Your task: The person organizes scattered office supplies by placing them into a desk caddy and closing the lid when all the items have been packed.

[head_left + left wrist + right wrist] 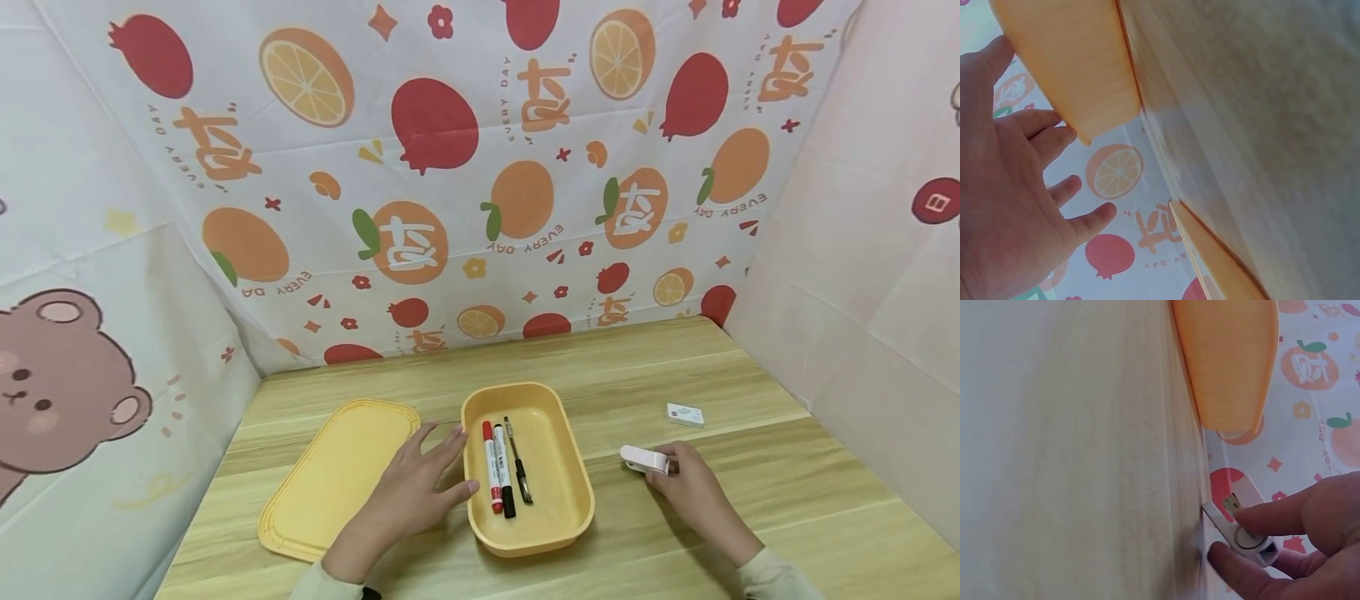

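Note:
A small white stapler (645, 459) is pinched between the thumb and fingers of my right hand (693, 487), low over the table right of the box. The right wrist view shows the stapler (1244, 534) tilted, one end right at the tabletop. My left hand (420, 487) has its fingers spread, thumb and fingertips at the left rim of a yellow plastic box (585, 500). Inside the box lie a red marker (491, 467), a black-capped marker (502, 471) and a black pen (519, 467), side by side along its left half.
A yellow lid (337, 475) lies flat on the wooden table (622, 383), left of the box and partly behind my left hand. Beyond my right hand lies a small white packet (686, 415). Fruit-patterned cloth (450, 275) hangs behind the table, with more cloth at both sides.

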The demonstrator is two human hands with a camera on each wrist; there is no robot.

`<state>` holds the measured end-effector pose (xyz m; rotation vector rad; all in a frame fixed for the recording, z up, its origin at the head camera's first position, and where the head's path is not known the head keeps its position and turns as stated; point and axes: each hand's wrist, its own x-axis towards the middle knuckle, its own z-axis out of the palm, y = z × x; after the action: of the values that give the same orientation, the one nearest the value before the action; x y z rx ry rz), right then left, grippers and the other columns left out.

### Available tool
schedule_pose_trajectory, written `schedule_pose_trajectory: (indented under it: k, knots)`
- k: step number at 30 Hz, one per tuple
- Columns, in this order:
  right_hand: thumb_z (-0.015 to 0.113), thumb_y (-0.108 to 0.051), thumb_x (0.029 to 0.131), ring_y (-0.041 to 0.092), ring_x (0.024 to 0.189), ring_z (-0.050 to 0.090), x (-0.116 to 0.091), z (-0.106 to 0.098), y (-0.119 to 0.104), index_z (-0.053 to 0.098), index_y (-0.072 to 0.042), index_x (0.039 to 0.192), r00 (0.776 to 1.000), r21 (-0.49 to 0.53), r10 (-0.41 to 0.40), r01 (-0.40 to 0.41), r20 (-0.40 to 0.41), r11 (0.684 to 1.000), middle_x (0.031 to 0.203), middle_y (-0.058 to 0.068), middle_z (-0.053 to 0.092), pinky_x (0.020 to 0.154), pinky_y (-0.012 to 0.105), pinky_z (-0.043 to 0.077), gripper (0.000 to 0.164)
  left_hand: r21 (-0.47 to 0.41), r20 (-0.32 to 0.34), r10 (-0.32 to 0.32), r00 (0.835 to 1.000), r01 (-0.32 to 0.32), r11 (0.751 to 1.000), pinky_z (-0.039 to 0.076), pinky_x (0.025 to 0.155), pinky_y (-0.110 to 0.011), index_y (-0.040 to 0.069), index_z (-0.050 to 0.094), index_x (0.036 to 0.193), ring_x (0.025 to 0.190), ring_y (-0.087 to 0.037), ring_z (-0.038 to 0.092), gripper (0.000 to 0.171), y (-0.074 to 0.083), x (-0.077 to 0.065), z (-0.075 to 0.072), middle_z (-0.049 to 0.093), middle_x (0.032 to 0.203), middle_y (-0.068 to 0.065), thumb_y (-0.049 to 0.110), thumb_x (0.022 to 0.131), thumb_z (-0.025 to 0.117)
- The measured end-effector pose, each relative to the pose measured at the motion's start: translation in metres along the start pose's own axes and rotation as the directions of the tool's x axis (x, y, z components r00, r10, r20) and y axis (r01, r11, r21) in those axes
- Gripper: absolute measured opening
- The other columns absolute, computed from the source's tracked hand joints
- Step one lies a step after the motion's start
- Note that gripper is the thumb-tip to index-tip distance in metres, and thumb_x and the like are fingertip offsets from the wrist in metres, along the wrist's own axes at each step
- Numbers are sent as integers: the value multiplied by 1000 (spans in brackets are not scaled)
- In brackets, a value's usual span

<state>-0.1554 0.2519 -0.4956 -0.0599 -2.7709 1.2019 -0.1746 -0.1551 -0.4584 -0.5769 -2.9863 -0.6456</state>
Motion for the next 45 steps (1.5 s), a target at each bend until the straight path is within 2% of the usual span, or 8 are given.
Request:
schedule_pose_trajectory:
  k: [8, 14, 21, 29, 32, 38, 42, 45]
  knots:
    - [73, -5, 90, 34, 110, 65, 2, -3, 1, 57, 6, 123, 996, 139, 83, -85, 18, 987, 121, 26, 64, 82, 27, 56, 39, -9, -1, 6, 1000, -6, 1000, 24, 115, -69, 30, 42, 155, 155, -35, 18, 74, -1, -1, 1, 38, 161, 13, 62, 91, 63]
    - [74, -8, 89, 34, 113, 64, 6, -5, -3, 56, 5, 125, 996, 204, 83, -90, 42, 975, 124, 25, 62, 83, 21, 55, 42, -5, -3, 13, 1000, -13, 1000, 24, 115, -70, 29, 42, 155, 155, -34, 17, 74, -1, 0, 1, 38, 161, 12, 62, 92, 62]
    - [74, -8, 90, 36, 117, 63, 10, -8, -19, 55, 5, 128, 998, 287, 23, -37, 51, 957, 126, 25, 62, 84, 19, 56, 44, -9, 2, 12, 1000, -12, 1000, 23, 116, -69, 28, 42, 155, 155, -34, 16, 74, 0, -1, -1, 37, 161, 13, 62, 92, 62]
    - [73, -19, 94, 32, 119, 63, 21, -11, -44, 57, 0, 131, 996, 331, -11, -18, 86, 944, 129, 21, 62, 85, 22, 56, 45, -20, 10, 5, 1000, -5, 1000, 21, 117, -68, 29, 41, 155, 155, -33, 15, 74, 0, -1, 0, 36, 162, 13, 61, 92, 63]
    - [74, -22, 93, 31, 121, 62, 25, -11, -57, 56, 0, 132, 993, 367, -20, -23, 114, 930, 132, 20, 61, 87, 22, 55, 48, -21, 6, 9, 1000, -9, 1000, 22, 117, -68, 28, 42, 155, 156, -32, 15, 74, -1, 0, 0, 36, 161, 13, 61, 92, 63]
    - [75, -20, 92, 24, 121, 61, 30, -3, -81, 54, 1, 133, 982, 478, -54, -40, 180, 877, 133, 19, 59, 90, 24, 55, 51, -23, 4, 10, 1000, -10, 1000, 23, 116, -69, 28, 43, 154, 155, -33, 15, 74, -1, 0, 0, 37, 161, 12, 61, 92, 63]
    - [75, -19, 91, 19, 117, 63, 32, 4, -95, 54, 1, 133, 975, 505, -84, -32, 205, 863, 130, 18, 61, 90, 23, 54, 51, -32, 9, 13, 1000, -13, 999, 21, 117, -69, 28, 43, 155, 156, -33, 14, 74, -1, -1, -1, 36, 161, 13, 61, 92, 63]
    - [75, -17, 91, 20, 116, 63, 35, 9, -103, 55, 2, 131, 970, 515, -107, -22, 219, 857, 128, 18, 62, 91, 24, 54, 49, -27, 9, 14, 1000, -14, 1000, 22, 117, -68, 28, 43, 154, 155, -33, 15, 73, -1, -1, -2, 37, 161, 13, 61, 92, 63]
